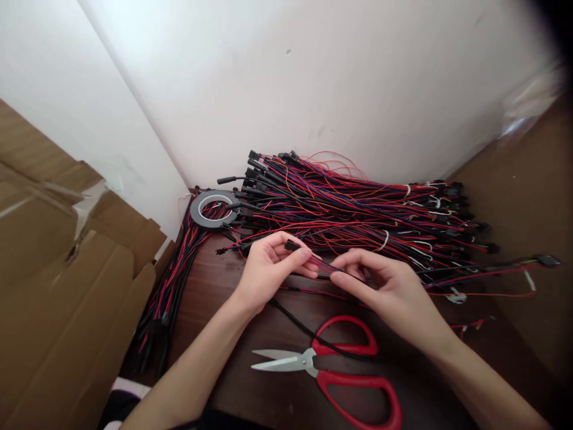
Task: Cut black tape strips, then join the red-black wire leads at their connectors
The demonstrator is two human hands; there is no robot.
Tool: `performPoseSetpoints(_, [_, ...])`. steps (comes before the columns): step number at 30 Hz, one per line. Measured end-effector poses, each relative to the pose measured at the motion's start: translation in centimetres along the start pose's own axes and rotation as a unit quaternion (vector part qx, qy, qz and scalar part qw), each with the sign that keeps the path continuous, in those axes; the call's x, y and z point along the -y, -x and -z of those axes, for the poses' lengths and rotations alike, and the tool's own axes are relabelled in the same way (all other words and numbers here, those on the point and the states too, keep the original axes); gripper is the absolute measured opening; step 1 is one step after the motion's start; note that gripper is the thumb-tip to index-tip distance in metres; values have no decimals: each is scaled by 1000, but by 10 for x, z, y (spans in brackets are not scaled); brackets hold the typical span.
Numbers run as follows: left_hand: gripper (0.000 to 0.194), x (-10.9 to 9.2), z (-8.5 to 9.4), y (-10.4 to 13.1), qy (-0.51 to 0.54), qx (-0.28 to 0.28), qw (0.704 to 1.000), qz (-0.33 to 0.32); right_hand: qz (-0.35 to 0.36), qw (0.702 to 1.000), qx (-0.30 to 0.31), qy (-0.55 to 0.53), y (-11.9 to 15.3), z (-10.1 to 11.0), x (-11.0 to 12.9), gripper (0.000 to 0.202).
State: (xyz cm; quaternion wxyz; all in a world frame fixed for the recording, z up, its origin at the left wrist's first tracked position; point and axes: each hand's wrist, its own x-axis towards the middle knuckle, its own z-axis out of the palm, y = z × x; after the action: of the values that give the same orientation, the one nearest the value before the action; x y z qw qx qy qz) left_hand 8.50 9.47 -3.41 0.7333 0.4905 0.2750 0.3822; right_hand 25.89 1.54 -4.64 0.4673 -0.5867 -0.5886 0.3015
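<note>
Left hand [268, 269], fingers pinching black connector [292, 245]; right hand [385, 280], fingers pinching its wires [326, 265]; red-handled scissors [308, 361], near edge of desk [242, 382].

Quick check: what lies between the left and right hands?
Thin red and dark wires, held in the fingers of the left hand and right hand; head view.

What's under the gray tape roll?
Red and black wires show through the hole of the gray tape roll; whatever lies beneath the ring itself is covered.
</note>
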Motion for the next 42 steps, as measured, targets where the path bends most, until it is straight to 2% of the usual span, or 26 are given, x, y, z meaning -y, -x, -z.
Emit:
performPoseSetpoints(4, [22, 2, -3, 1, -14, 8, 1000, -2, 54, 998, -15, 19, 1, -7, 3, 10])
performPoseSetpoints(8, [18, 4, -4, 2, -32, 10, 999, -6, 54, 998, -44, -1, 3, -11, 2, 10])
performPoseSetpoints(15, [15, 1, -3, 1, -32, -8, 999, -5, 59, 998, -3, -18, -1, -4, 3, 18])
performPoseSetpoints(19, [16, 0, -3, 2, -14, -31, 999, 13, 48, 999, 15, -4, -3, 1, 2, 23])
performPoseSetpoints(28, [19, -3, -8, 3, -16, -92, 996, 8, -14, 999, 52, 0, -5, 10, 1, 27])
performPoseSetpoints(32, [21, -3, -3, 1, 4, -93, 995, 24, -20, 998, 57, -28, -6, 6, 1, 26])
performPoseSetpoints(36, [23, -3, -2, 1, -3, -96, 995, 24, 17, 999, 45, 15, -6, 4, 0, 23])
performPoseSetpoints(42, [31, -9, -5, 2, -86, -111, 990, -16, 96, 990, 4, 99, -4, 7, -1, 17])
